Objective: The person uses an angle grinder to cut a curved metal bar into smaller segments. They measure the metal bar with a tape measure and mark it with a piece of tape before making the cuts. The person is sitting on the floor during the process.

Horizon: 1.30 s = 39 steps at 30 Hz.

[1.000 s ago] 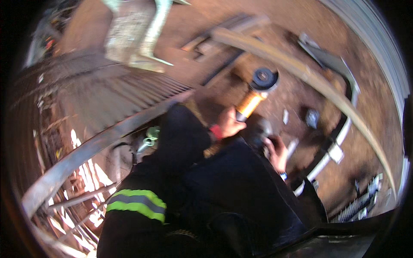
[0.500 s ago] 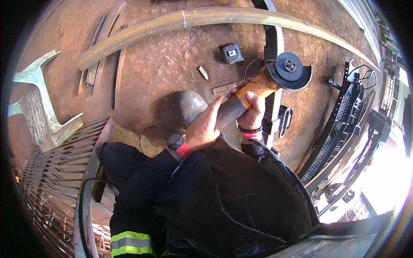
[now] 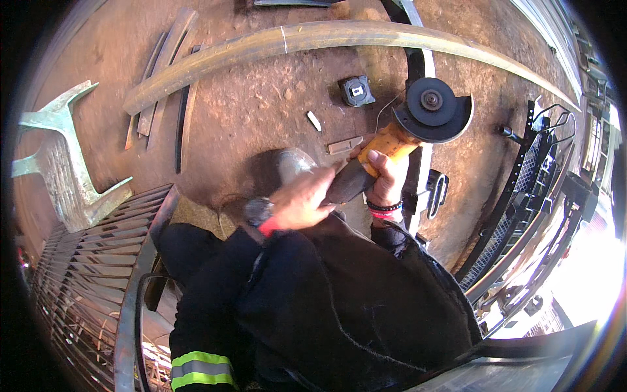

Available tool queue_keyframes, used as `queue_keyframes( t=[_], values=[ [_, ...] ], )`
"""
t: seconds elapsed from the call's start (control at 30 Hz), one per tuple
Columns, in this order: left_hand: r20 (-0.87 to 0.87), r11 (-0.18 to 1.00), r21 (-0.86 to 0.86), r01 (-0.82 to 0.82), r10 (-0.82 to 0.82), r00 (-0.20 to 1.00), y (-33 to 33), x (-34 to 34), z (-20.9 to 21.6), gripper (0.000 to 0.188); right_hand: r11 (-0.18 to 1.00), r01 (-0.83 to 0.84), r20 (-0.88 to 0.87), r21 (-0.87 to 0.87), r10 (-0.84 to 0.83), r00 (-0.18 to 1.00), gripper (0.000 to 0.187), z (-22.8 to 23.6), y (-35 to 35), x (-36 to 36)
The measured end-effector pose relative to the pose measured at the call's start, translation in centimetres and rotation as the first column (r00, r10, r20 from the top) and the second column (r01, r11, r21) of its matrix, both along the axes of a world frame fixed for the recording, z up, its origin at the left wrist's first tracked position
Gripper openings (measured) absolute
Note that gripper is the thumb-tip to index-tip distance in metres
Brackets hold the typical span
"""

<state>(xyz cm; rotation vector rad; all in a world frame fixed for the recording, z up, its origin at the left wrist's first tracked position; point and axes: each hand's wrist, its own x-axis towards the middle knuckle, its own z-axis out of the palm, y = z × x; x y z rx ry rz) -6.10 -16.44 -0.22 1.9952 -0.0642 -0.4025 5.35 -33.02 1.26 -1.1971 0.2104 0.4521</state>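
An orange and dark grey angle grinder (image 3: 390, 142) is tilted up to the right in front of me, with a dark round disc (image 3: 431, 100) and a black guard at its far end. My right hand (image 3: 388, 175), with bracelets at the wrist, wraps around its body, thumb on top. My left hand (image 3: 302, 198), wearing a watch, is slightly blurred beside the grinder's dark rear end. Its fingers look stretched out, and whether they touch the tool is hard to make out. Beneath the grinder head runs a straight metal bar (image 3: 422, 160).
A long curved steel beam (image 3: 261, 49) crosses the far floor. Near it lie a tape measure (image 3: 356, 91), a white piece (image 3: 314, 121) and a small flat bar (image 3: 345, 145). A barred metal grate (image 3: 104, 255) and a greenish steel piece (image 3: 62, 170) stand left; black metal frames (image 3: 516, 189) lie right.
My left hand has drawn back along the grinder's rear end. The grinder has tilted a little more upright, and its disc now looks smoother and darker. The whole view has shifted slightly.
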Motion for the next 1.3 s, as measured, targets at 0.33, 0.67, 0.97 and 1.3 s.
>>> queue_keyframes(
  t=[0.33, 0.67, 0.97, 1.3],
  values=[
    [0.205, 0.345, 0.909, -0.233, 0.116, 0.972, 26.2, 7.5, 0.2, 0.075, 0.939, 0.041, 0.248, -0.341, 0.048, 0.968, 0.047, 4.3, -3.4, 4.0],
    [0.141, 0.518, 0.845, -0.131, 0.021, 0.99, 14.6, 7.0, 0.0, 0.063, 0.752, -0.044, 0.224, -0.658, 0.252, 0.942, 0.039, 6.6, -8.6, 4.3],
    [0.113, 0.531, 0.844, -0.083, -0.024, 0.993, 12.9, 8.7, -0.4, 0.061, 0.483, -0.256, -0.088, -0.837, 0.343, 0.935, 0.067, 3.9, -6.1, 0.7],
    [0.006, 0.674, 0.739, 0.02, -0.036, 0.999, 14.8, 10.5, 1.2, 0.045, 0.608, -0.334, -0.038, -0.721, 0.446, 0.894, 0.072, 2.9, -4.4, 1.9]
  ],
)
